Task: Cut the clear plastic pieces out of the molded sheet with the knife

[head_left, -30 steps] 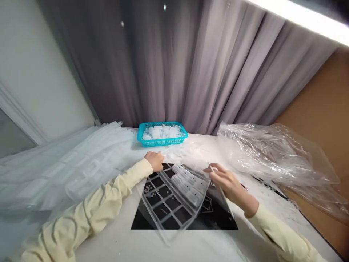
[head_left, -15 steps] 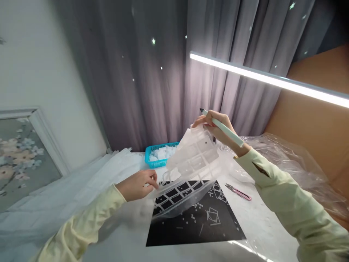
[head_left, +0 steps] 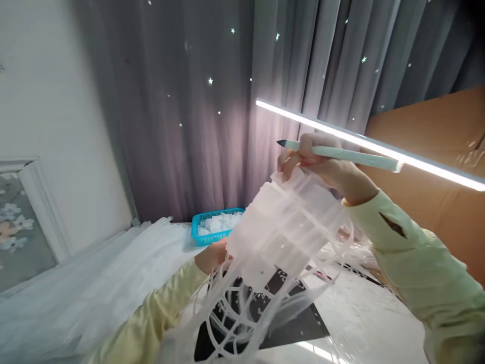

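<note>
A translucent white sheet, cut in a grid, hangs tilted in front of me with loose lattice strips trailing from its lower part. My right hand is closed on its top edge. Across the same fingers lies a pale green pen-like stick with a dark pointed tip. My left hand is closed at the sheet's left edge, its fingertips partly hidden behind it. Beneath, a black mat with small white scraps on it shows through the strips.
A blue basket of white pieces stands at the back left. White sheeting covers the left side. Pink-handled snips lie partly hidden at right, near crumpled clear plastic. A bright tube lamp hangs above.
My right hand has raised the sheet, bringing it closer, and its strips now dangle loosely. My left hand has moved right onto the sheet's edge. The view has shifted too.
</note>
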A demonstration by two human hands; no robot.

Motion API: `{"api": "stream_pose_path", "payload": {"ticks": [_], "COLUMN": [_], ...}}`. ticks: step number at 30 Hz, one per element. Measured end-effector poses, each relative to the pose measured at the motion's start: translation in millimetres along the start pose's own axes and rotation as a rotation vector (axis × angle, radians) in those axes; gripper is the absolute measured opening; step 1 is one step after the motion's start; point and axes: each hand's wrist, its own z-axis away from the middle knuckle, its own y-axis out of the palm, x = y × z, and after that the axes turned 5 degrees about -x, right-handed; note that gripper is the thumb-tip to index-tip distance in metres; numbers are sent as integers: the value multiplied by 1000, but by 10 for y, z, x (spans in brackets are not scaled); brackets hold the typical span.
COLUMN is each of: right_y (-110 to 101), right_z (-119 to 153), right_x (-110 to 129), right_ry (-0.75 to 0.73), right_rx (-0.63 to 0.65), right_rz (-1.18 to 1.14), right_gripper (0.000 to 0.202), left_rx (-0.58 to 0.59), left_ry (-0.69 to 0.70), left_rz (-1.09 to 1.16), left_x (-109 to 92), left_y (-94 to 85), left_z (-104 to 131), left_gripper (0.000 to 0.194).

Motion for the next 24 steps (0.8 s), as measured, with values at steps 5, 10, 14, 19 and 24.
{"api": "stream_pose_path", "payload": {"ticks": [5, 10, 14, 19, 24], "right_y": [-384, -787, -668, 330, 1183], "right_z": [196, -47, -323, -136, 375], "right_x": [341, 549, 68, -1247, -2158], "right_ry": [23, 225, 476, 723, 848], "right_rx": [6, 215, 498, 611, 420], "right_rz": [126, 256, 154, -93, -156], "right_gripper": [35, 38, 35, 32, 29], "left_rx": [227, 273, 45, -95, -4], "left_ry": [-141, -225, -65, -53, -330], "left_rz": [327, 520, 77, -249, -239], "left_x": [-429, -805, -737, -70, 696], "left_y": [-153, -123, 68, 274, 275], "left_z": [188, 447, 710, 900, 1013], "left_gripper": [9, 10, 14, 18, 15]}}
